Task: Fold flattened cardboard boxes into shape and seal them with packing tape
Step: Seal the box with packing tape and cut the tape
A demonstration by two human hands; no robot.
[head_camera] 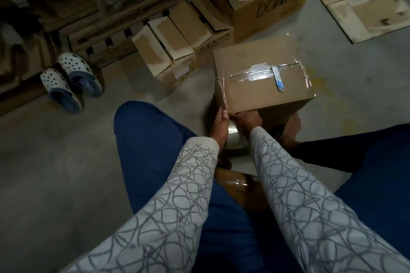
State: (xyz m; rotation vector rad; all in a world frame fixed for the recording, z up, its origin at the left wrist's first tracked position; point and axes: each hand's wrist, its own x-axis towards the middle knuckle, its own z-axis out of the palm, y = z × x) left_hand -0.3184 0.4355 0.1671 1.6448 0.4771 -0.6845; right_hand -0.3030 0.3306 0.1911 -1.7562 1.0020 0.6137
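1. Grip, left hand (219, 127): fingers straight, laid up the near-left vertical edge of the taped cardboard box (264, 93), pressing on the clear tape there. Nothing clasped.
2. Grip, right hand (247, 121): back of the hand faces the camera, fingers curled down over the clear packing tape roll (234, 139), grasping it just below the box's near bottom edge.
3. Box: stands upright on the concrete floor (55, 162), directly in front of the knees. Flaps are closed, clear tape strip (261, 75) runs across the top seam and down both sides. Short blue-white label (278, 81) crosses the seam.
4. Floor: glossy brown roll (235, 182) lies between the legs, near the forearms. Bare foot (290, 131) sits beside the box's near-right side.
5. Room: dim. Pair of white-and-blue clogs (71, 83) far left. Row of small open-flap cartons (175, 51) behind the box. Big "boAt" carton (273, 0) behind those. Flattened cardboard (363, 4) top right.
6. Pose: person seated, blue-trousered knee (144, 131) raised at left. Both patterned sleeves (177, 195) reach forward, wrists close together, hands nearly touching at the box's near-left corner.
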